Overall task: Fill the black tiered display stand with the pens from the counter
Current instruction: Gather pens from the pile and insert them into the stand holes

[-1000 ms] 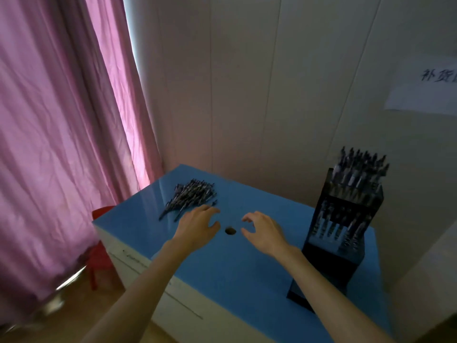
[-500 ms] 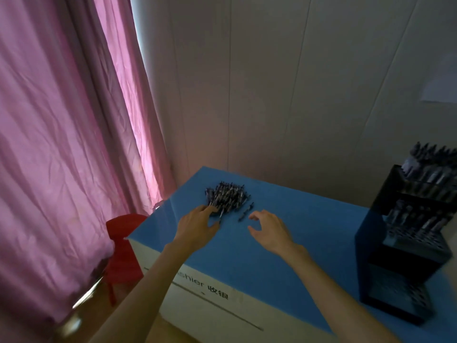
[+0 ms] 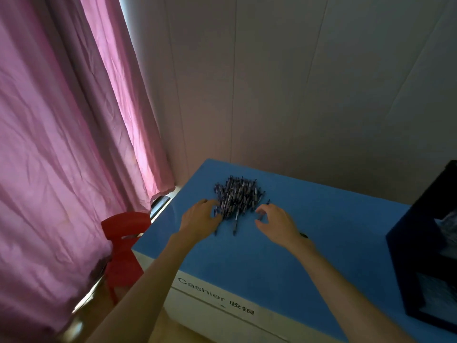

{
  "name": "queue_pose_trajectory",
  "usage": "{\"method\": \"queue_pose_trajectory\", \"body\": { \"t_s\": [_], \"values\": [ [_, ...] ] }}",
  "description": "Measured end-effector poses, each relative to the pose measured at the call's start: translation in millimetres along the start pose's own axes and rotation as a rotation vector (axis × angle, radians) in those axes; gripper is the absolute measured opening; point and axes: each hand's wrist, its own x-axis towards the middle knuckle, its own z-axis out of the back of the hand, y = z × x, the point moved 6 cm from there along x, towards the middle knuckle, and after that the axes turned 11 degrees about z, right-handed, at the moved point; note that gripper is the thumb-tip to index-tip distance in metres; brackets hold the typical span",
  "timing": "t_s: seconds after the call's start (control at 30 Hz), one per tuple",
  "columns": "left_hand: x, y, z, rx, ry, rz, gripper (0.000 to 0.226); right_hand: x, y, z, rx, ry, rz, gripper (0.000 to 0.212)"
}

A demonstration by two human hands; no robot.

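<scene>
A heap of dark pens lies on the blue counter near its far left corner. My left hand rests at the heap's left edge, fingertips touching the nearest pens, fingers loosely bent. My right hand hovers just right of the heap, fingers spread and bent, holding nothing. The black tiered display stand stands at the counter's right side, cut off by the frame edge, so its tiers are mostly hidden.
Pink curtains hang on the left. A red plastic chair stands beside the counter's left end. A pale panelled wall runs behind the counter. The counter front reads "Cashier".
The view has swung left, pushing the stand to the right frame edge. Both hands have reached forward to the pen heap, the left one now touching it.
</scene>
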Motion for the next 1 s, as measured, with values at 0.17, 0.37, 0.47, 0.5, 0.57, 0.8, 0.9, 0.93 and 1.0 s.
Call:
{"method": "queue_pose_trajectory", "body": {
  "t_s": [0.17, 0.37, 0.47, 0.5, 0.57, 0.8, 0.9, 0.93, 1.0],
  "values": [
    [45.8, 19.5, -13.6, 0.006, 0.067, 0.064, 0.040, 40.0, -8.8, -16.5, 0.020, 0.022, -0.023, 0.034],
    [82.9, 50.6, -45.8, 0.018, 0.173, 0.224, 0.044, 70.6, -24.6, -34.1, 0.035, 0.030, -0.082, 0.034],
    [93.9, 61.6, -70.3, 0.065, 0.271, 0.251, 0.041, 78.3, -33.4, -45.4, 0.049, 0.058, -0.117, 0.034],
    [97.6, 63.7, -76.9, 0.073, 0.291, 0.258, 0.041, 80.9, -36.9, -48.0, 0.055, 0.058, -0.129, 0.033],
    [105.1, 65.9, -90.6, 0.123, 0.324, 0.254, 0.040, 83.4, -43.6, -52.4, 0.061, 0.050, -0.153, 0.033],
    [121.5, 66.4, -128.0, 0.299, 0.378, 0.210, 0.028, 80.1, -58.2, -71.3, 0.078, 0.059, -0.210, 0.034],
    [123.0, 70.7, -133.6, 0.334, 0.339, 0.200, 0.030, 78.9, -65.3, -74.9, 0.083, 0.064, -0.222, 0.032],
    [124.6, 72.0, -134.1, 0.328, 0.320, 0.202, 0.030, 78.6, -67.4, -75.9, 0.080, 0.064, -0.225, 0.032],
    [129.7, 74.5, -133.2, 0.290, 0.289, 0.213, 0.029, 79.2, -71.3, -78.2, 0.072, 0.061, -0.230, 0.030]
  ]
}}
